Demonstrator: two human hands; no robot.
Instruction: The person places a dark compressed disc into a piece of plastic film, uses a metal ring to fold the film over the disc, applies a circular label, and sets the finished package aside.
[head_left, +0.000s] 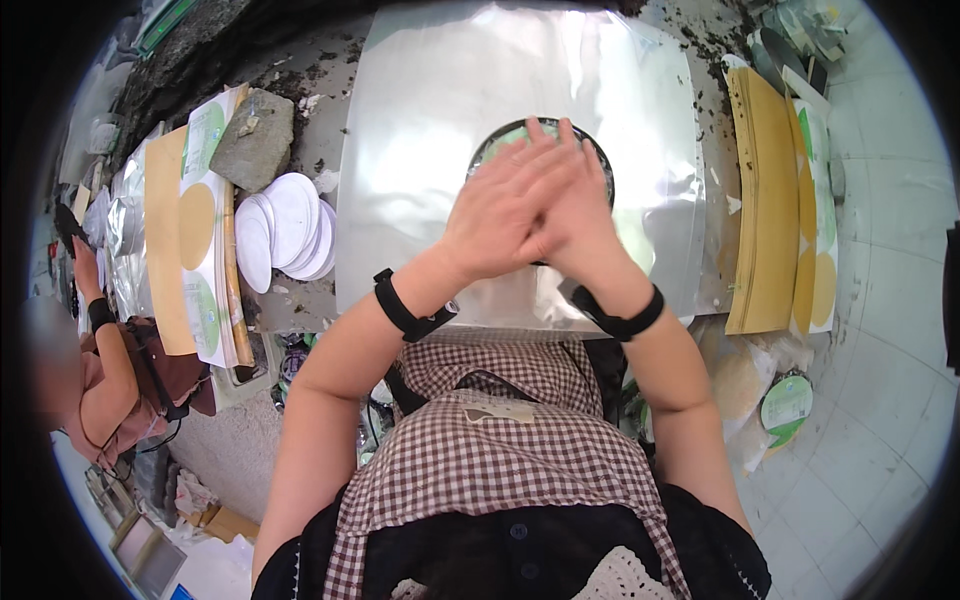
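Note:
My left hand (502, 199) lies flat over my right hand (577, 202), the two crossed at the fingers. Both rest on a round black-rimmed item (495, 139) with a pale green face, which they mostly cover. Beneath it spreads a stack of clear plastic sheets (405, 187) on the grey table. Neither hand has its fingers closed around anything. How firmly they press cannot be told. Each wrist wears a black strap.
At left are white paper discs (289, 225), a flat grey stone (259, 139) and printed label sheets (199, 255). Yellow-brown card sheets (765, 202) lie at right. Dark crumbs (697, 75) litter the table's back. A co-worker (112, 375) is at far left.

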